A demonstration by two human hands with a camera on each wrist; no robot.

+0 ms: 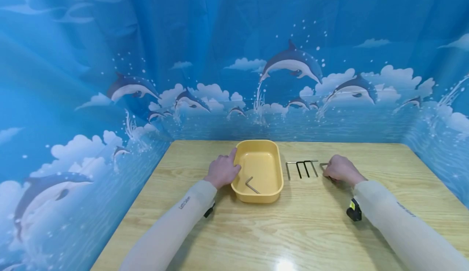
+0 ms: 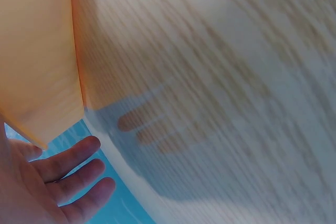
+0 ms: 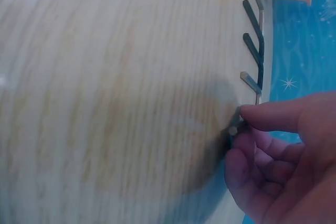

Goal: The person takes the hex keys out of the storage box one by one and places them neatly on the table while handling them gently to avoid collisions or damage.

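Note:
On the wood-grain table, a yellow tray point(image 1: 258, 197) has one silver L-shaped hex key point(image 1: 252, 186) lying in its near part. My left hand point(image 1: 223, 170) rests at the tray's left rim, thumb over the edge. Its other fingers point(image 2: 86, 167) extend loosely beside the outer wall in the left wrist view. Off to the right, my right hand point(image 1: 341, 169) pinches another hex key point(image 1: 323, 165) between thumb and fingertips, close over the table; most of this key is hidden by the hand. Between tray and right hand, several black and silver hex keys point(image 1: 301, 169) lie in a row.
A blue curtain point(image 1: 220, 79) printed with dolphins and clouds hangs behind and at the sides of the table point(image 1: 234, 230). Dark wrist devices point(image 1: 354, 210) sit under both pale sleeves point(image 1: 172, 226). A light reflection shows on the front of the tabletop.

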